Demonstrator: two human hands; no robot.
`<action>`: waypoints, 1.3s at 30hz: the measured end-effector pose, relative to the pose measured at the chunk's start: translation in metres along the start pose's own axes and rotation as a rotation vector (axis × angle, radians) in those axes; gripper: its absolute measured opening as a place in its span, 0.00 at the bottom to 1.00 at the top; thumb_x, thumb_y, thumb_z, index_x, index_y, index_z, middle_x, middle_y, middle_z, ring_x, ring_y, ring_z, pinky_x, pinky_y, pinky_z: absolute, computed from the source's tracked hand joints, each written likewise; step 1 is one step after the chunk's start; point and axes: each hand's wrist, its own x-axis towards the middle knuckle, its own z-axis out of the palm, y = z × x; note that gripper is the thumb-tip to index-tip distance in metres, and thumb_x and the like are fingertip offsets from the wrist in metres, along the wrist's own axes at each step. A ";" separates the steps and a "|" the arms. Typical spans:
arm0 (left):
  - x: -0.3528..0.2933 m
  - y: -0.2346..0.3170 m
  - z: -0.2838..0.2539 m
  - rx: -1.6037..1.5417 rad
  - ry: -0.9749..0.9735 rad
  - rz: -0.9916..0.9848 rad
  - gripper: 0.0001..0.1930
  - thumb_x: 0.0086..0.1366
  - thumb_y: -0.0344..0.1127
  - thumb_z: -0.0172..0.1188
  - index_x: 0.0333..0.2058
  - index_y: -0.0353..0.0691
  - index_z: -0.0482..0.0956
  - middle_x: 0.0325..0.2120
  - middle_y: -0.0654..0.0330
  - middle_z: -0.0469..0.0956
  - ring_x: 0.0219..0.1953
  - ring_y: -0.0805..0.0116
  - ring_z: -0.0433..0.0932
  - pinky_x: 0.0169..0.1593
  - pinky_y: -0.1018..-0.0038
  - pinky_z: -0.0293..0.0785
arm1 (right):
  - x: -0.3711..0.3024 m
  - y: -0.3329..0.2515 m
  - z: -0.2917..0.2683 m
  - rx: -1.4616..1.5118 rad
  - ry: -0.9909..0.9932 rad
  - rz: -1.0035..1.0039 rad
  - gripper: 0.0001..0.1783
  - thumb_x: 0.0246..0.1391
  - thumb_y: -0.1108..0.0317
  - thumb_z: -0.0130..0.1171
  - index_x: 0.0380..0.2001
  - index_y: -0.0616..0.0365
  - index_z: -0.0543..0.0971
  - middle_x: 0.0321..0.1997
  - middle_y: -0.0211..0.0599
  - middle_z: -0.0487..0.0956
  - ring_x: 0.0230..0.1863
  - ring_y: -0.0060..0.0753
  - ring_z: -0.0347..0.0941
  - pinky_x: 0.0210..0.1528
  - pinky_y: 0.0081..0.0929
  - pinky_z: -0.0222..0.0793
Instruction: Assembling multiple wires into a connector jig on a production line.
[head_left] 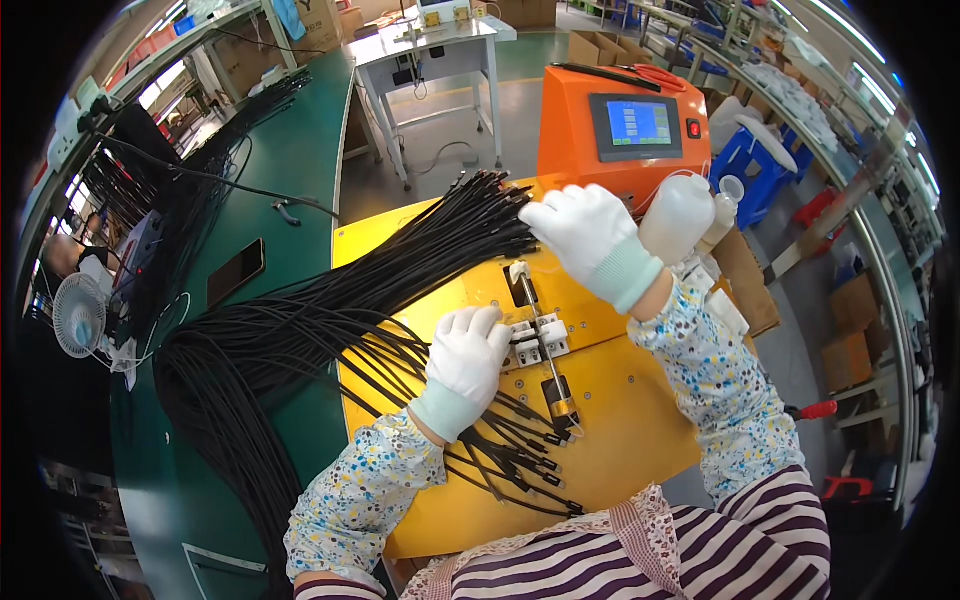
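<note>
White gloves with pale green cuffs cover both my hands. My left hand (466,358) is closed beside the small white clamp block (540,341) on the yellow worktop (630,430). A black cable seems to run from its fingers into the block; the glove hides most of the grip. A thin metal rod with a brass-coloured end (564,408) crosses over the block. My right hand (590,240) is raised farther back, its fingers pinched by the tips of a thick bundle of black cables (430,250). What it holds, if anything, is hidden. More cable ends with connectors (540,470) lie below my left hand.
An orange machine (620,130) with a touchscreen stands behind my right hand, beside white plastic bottles (680,215). On the green table (300,150) at left lie a phone (237,272) and small pliers (287,213). A small fan (82,315) stands far left, near another person.
</note>
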 end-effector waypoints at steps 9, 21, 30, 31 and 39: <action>0.024 0.037 -0.053 -0.186 0.077 -0.060 0.12 0.54 0.29 0.62 0.39 0.42 0.80 0.42 0.57 0.77 0.46 0.54 0.75 0.49 0.63 0.70 | -0.068 -0.035 -0.034 0.721 -0.276 0.257 0.06 0.53 0.69 0.59 0.33 0.57 0.79 0.31 0.40 0.78 0.35 0.46 0.76 0.38 0.37 0.72; 0.016 0.028 0.002 -0.211 0.010 -0.093 0.18 0.56 0.27 0.59 0.47 0.43 0.79 0.27 0.59 0.75 0.30 0.59 0.76 0.34 0.68 0.73 | -0.100 -0.027 -0.004 0.745 -0.193 0.338 0.07 0.51 0.65 0.61 0.32 0.55 0.79 0.31 0.37 0.77 0.36 0.45 0.75 0.39 0.39 0.72; 0.005 0.020 0.008 0.183 -0.073 0.095 0.23 0.57 0.30 0.53 0.54 0.46 0.75 0.26 0.65 0.71 0.30 0.68 0.73 0.34 0.72 0.69 | -0.070 -0.014 -0.002 0.719 -0.366 0.435 0.08 0.51 0.62 0.60 0.31 0.53 0.79 0.31 0.36 0.77 0.37 0.44 0.76 0.40 0.41 0.72; 0.005 0.019 0.008 0.175 -0.078 0.110 0.22 0.57 0.30 0.53 0.53 0.44 0.76 0.26 0.64 0.71 0.30 0.67 0.73 0.34 0.72 0.69 | -0.061 -0.008 0.002 0.720 -0.364 0.435 0.08 0.51 0.62 0.60 0.31 0.53 0.79 0.31 0.36 0.77 0.37 0.44 0.76 0.40 0.41 0.72; -0.001 0.015 0.002 0.175 -0.110 0.128 0.22 0.56 0.31 0.54 0.51 0.41 0.76 0.26 0.63 0.72 0.30 0.66 0.73 0.34 0.71 0.70 | 0.041 -0.015 0.079 0.263 -0.417 0.305 0.14 0.49 0.60 0.64 0.38 0.52 0.78 0.39 0.39 0.77 0.41 0.45 0.78 0.43 0.39 0.74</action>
